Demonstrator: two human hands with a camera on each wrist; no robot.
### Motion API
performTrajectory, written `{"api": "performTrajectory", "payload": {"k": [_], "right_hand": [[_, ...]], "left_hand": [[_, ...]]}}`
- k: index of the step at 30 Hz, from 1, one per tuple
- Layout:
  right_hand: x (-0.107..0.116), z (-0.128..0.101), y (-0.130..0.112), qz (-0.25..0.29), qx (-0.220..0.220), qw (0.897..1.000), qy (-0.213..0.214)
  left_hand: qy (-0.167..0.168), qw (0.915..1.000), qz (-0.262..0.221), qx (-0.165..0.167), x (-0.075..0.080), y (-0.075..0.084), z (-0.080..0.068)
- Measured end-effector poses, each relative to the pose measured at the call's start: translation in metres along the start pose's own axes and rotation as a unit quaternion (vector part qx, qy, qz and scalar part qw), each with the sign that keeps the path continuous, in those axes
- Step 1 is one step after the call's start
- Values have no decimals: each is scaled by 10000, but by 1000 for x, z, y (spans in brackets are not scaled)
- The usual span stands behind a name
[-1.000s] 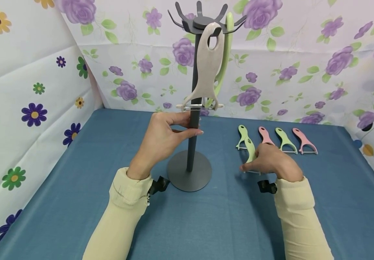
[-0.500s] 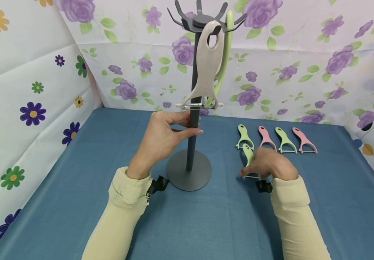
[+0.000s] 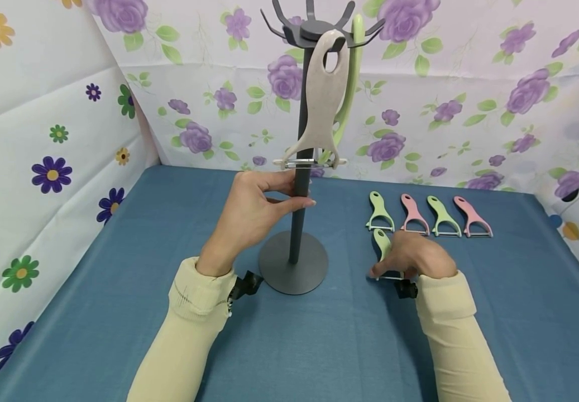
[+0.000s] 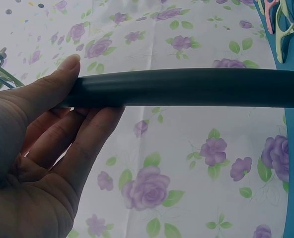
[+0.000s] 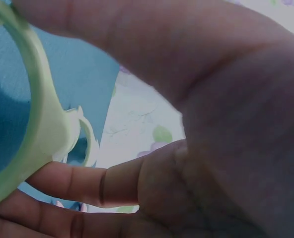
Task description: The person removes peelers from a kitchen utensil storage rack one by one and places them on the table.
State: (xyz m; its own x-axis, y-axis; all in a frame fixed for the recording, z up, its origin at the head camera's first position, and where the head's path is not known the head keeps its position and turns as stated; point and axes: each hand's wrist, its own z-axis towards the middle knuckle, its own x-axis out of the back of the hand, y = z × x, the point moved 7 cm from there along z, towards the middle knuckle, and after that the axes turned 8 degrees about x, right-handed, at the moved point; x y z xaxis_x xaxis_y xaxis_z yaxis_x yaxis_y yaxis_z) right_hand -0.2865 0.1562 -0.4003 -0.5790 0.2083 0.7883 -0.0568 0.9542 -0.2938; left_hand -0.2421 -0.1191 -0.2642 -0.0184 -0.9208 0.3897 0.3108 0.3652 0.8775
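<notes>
In the head view my left hand [image 3: 254, 212] pinches the dark grey pole [image 3: 297, 229] of a hook stand between thumb and fingers. The left wrist view shows the thumb on one side of that pole [image 4: 186, 88] and the fingers on the other. From the stand's hooks hang a beige peeler [image 3: 323, 95] and, behind it, a light green peeler [image 3: 353, 78]. My right hand [image 3: 415, 254] grips another light green peeler [image 3: 381, 241] by its blade end, handle pointing away. Close up, thumb and fingers sit on either side of the green peeler's frame [image 5: 42, 114].
Behind the right hand lies a row of peelers: a green one [image 3: 379, 209], a pink one [image 3: 412, 211], a second green one [image 3: 441, 213] and a second pink one [image 3: 470, 213]. The stand's round base [image 3: 293, 282] rests on the blue cloth [image 3: 329, 346]. A flowered backdrop [image 3: 209, 95] rises behind.
My right hand has drawn the held green peeler toward me and slightly left, out of the row and apart from the leftmost green peeler. The left hand keeps its hold on the pole.
</notes>
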Motion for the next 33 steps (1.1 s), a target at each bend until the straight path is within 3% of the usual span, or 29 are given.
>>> {"api": "performTrajectory", "payload": {"k": [33], "right_hand": [[-5, 4, 2, -141, -125, 9998, -45]], "left_hand": [[-69, 9998, 169, 83, 1, 1, -1]]}}
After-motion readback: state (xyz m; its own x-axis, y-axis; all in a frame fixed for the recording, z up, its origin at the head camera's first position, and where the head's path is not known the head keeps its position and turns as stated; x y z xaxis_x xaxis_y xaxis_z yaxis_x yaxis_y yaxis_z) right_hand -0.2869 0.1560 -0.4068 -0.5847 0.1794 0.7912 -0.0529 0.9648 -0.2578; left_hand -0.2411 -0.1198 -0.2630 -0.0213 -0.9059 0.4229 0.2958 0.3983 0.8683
